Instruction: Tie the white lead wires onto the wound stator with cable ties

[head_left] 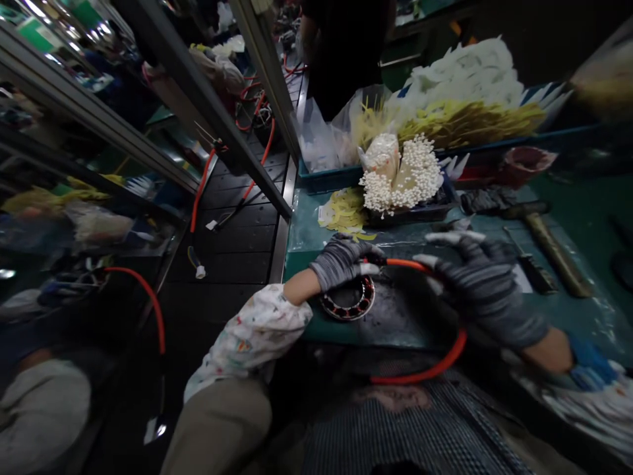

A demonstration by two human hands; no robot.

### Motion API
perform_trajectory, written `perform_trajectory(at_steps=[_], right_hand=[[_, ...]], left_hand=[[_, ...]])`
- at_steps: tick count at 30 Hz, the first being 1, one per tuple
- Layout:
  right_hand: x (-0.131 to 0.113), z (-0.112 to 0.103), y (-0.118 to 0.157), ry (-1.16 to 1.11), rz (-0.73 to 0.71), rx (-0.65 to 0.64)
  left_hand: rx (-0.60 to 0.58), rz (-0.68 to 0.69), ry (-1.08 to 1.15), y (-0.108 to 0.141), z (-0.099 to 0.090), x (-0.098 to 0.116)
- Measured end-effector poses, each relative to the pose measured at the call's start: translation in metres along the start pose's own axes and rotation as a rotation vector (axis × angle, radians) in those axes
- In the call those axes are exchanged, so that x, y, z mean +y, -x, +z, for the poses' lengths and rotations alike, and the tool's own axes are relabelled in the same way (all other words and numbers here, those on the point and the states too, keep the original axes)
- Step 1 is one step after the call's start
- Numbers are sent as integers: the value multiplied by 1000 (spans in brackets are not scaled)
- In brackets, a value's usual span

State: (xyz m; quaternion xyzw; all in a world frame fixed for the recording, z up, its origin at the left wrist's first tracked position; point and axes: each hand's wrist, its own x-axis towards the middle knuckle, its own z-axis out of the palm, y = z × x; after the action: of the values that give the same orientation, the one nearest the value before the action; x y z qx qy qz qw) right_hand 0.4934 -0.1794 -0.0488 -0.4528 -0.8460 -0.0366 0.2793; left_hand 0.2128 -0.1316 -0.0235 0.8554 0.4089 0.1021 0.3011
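My left hand, in a grey glove, pinches one end of an orange cable just above a round motor stator with copper windings that lies on the green bench. My right hand, also gloved, grips the same cable a little further along. From there the cable loops down over the bench's front edge toward my lap.
Behind the hands stand a bundle of white-tipped sleeves, loose yellow slips and a blue tray of white and yellow strips. A hammer lies at the right. A dark conveyor with orange-wired parts runs on the left. A person in black stands beyond.
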Motion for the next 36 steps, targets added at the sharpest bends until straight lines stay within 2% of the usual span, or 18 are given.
perform_trajectory(at_steps=[2,3,7,10,13,17,19,21,24,27,30,33,36], right_hand=[[15,9,-10,39,-38,-8],[21,17,-12,50,-65,-14],[27,45,-6,-12,-55,13],[19,43,0,-55,28,37],[10,31,10,-82,60,71],[-9,25,42,-300,-81,65],[-26,28,58,-428,-121,62],[-46,32,66,-522,-35,96],[-69,33,59,-687,143,134],[-75,22,38,-805,119,165],[-69,8,20,-868,146,125],[-64,-2,14,-916,182,78],[-62,-8,15,-779,213,52]], left_hand=[[10,-22,164,-3,0,-6],[34,-54,173,-3,1,-7],[98,-166,-146,1,7,-1],[75,-203,-264,3,5,3],[51,-196,-51,1,3,-3],[4,-172,413,-1,4,-18],[-8,-161,540,-2,7,-23],[3,-151,576,-2,8,-25],[30,-141,455,1,6,-18],[156,-103,133,13,-1,2],[278,11,-84,33,-3,25],[240,128,-160,52,7,40],[264,150,-225,62,27,47]])
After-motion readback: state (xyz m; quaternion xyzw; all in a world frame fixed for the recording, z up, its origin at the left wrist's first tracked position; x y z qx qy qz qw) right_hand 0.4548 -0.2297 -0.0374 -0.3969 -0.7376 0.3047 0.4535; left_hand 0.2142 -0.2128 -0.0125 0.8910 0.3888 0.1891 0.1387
